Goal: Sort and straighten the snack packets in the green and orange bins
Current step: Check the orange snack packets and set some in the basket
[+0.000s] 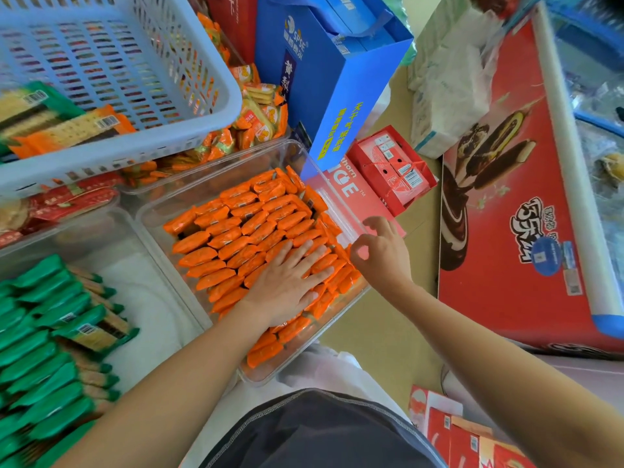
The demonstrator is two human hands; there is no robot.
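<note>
Packets partly beneath left hand

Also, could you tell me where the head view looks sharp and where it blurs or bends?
Head view: sharp on the orange packets and the left hand flat on them; green packets smear near the lower-left corner; wide-angle distortion bows the pale basket; soft, even light.

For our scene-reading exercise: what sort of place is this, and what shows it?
Probably a small shop: clear bins packed with orange packets and green packets, beside an ice-cream chest freezer.
</note>
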